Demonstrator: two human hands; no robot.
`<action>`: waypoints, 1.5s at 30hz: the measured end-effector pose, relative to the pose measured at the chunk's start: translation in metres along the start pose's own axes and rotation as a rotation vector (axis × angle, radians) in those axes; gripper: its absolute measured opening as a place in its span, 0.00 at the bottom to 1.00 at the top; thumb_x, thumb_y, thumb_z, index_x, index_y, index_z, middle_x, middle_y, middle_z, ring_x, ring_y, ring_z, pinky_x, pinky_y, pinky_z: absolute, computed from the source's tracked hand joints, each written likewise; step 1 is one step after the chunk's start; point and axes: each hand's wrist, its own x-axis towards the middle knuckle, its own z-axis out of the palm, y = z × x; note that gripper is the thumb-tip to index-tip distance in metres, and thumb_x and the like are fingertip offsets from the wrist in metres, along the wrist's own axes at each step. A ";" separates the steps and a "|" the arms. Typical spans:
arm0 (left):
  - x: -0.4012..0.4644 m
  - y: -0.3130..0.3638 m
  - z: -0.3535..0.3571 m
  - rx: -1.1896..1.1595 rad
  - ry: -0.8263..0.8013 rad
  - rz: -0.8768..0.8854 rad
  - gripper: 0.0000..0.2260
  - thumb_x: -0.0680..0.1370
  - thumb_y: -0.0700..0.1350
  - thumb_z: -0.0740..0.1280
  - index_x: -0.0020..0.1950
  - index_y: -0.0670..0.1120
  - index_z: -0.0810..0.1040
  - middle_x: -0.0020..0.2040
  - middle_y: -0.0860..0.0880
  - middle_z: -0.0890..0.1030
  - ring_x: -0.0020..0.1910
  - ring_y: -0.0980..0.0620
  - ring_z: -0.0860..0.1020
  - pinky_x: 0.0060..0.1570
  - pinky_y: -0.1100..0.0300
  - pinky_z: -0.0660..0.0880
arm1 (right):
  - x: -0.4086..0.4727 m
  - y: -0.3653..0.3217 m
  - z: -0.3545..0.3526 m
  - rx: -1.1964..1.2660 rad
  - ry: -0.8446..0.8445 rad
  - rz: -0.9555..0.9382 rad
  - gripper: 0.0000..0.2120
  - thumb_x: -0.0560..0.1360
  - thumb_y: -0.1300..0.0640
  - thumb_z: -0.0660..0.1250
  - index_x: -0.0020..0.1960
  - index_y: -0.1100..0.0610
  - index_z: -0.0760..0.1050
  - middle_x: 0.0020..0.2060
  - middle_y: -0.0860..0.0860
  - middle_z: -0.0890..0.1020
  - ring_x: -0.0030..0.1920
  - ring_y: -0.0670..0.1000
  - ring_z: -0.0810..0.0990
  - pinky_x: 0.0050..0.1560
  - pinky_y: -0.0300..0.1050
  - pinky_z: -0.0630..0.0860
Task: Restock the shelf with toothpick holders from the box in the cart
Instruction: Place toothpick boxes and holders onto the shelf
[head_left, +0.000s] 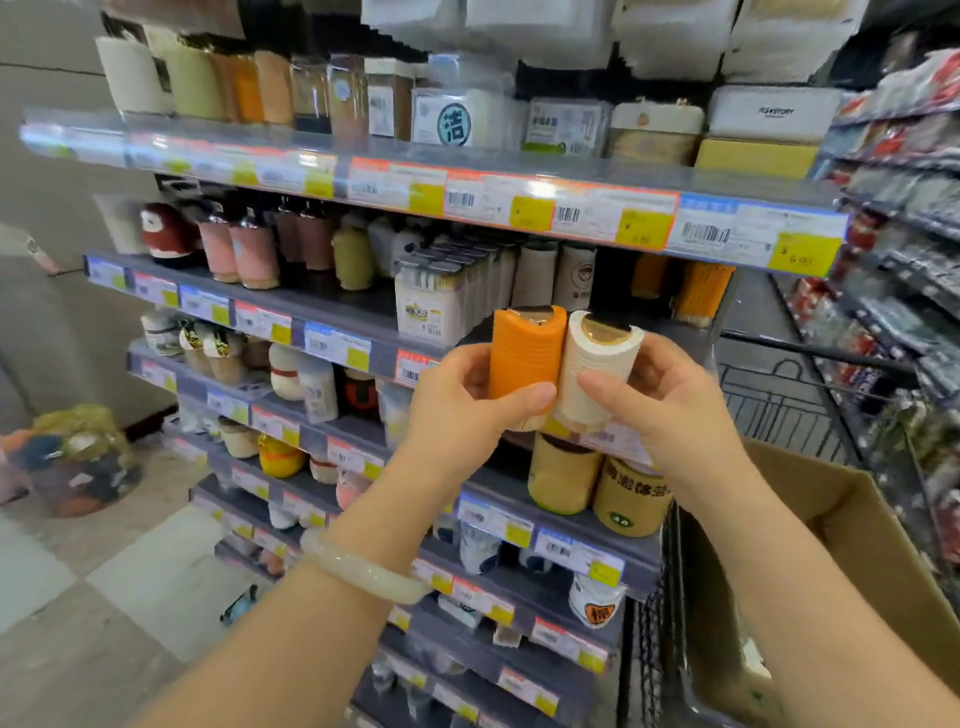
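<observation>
Orange toothpick holder (525, 351) gripped in left hand (467, 410), cream toothpick holder (597, 364) gripped in right hand (670, 405), side by side, touching, before shelf (343, 306). Not yet shelved. Cardboard box (857, 525) in cart (779, 395); contents hidden, remaining stock unknown.

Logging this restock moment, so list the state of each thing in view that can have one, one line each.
Left hand: grips the orange holder.
Right hand: grips the white holder.
Orange holder: upright, held in front of the shelf, not yet placed.
White holder: upright, held beside the orange one, touching it.
Cardboard box: open, flaps up, contents hidden.
Second shelf: partly stocked, bare space at its front.
</observation>
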 end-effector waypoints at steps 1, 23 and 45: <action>0.005 0.000 -0.008 0.006 -0.019 0.001 0.19 0.69 0.41 0.75 0.59 0.45 0.75 0.49 0.55 0.81 0.42 0.65 0.80 0.39 0.73 0.76 | 0.002 0.002 0.007 -0.009 0.027 -0.005 0.20 0.63 0.52 0.78 0.53 0.46 0.76 0.52 0.48 0.83 0.53 0.48 0.82 0.53 0.47 0.78; 0.052 -0.026 -0.049 -0.052 -0.222 0.006 0.16 0.70 0.40 0.75 0.53 0.50 0.75 0.45 0.58 0.80 0.37 0.69 0.78 0.38 0.76 0.74 | 0.027 0.002 0.033 -0.135 0.208 0.007 0.21 0.68 0.59 0.72 0.59 0.52 0.74 0.53 0.46 0.82 0.54 0.45 0.81 0.53 0.41 0.78; 0.062 -0.034 -0.087 -0.046 -0.134 -0.040 0.21 0.68 0.43 0.77 0.58 0.47 0.76 0.52 0.51 0.82 0.50 0.55 0.81 0.53 0.56 0.79 | 0.046 0.011 0.083 -0.102 0.098 -0.045 0.39 0.50 0.31 0.77 0.56 0.47 0.77 0.52 0.44 0.83 0.53 0.43 0.81 0.45 0.32 0.77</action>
